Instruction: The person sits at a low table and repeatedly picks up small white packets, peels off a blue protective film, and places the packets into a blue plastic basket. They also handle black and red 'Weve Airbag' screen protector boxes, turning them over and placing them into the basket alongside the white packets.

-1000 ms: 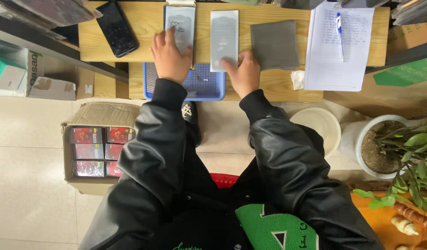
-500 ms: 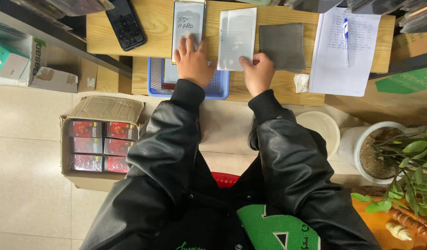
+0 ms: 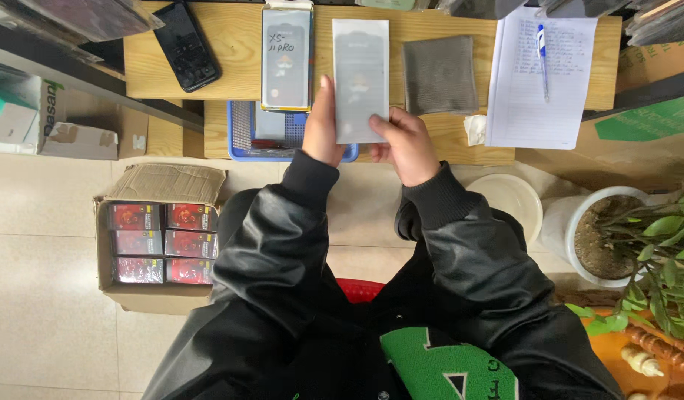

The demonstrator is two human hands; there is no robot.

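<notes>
Both my hands hold a pale grey rectangular screen protector sheet (image 3: 361,74) above the wooden table (image 3: 208,52). My left hand (image 3: 321,126) grips its left edge with the fingers pointing up. My right hand (image 3: 405,141) pinches its lower right corner. To the left of the sheet lies a stack of packaged protectors (image 3: 286,55) with handwriting on the top one, partly over a blue basket (image 3: 242,141). A grey cloth (image 3: 440,74) lies just right of the sheet.
A black phone (image 3: 186,48) lies at the table's left. A paper sheet with a blue pen (image 3: 542,52) lies at the right. On the floor are a cardboard box of red packs (image 3: 160,237), a white bucket (image 3: 512,200) and a potted plant (image 3: 616,237).
My left hand left the stack of packaged protectors and moved right onto the grey sheet. Both hands now hold the sheet, lifted toward me off the table.
</notes>
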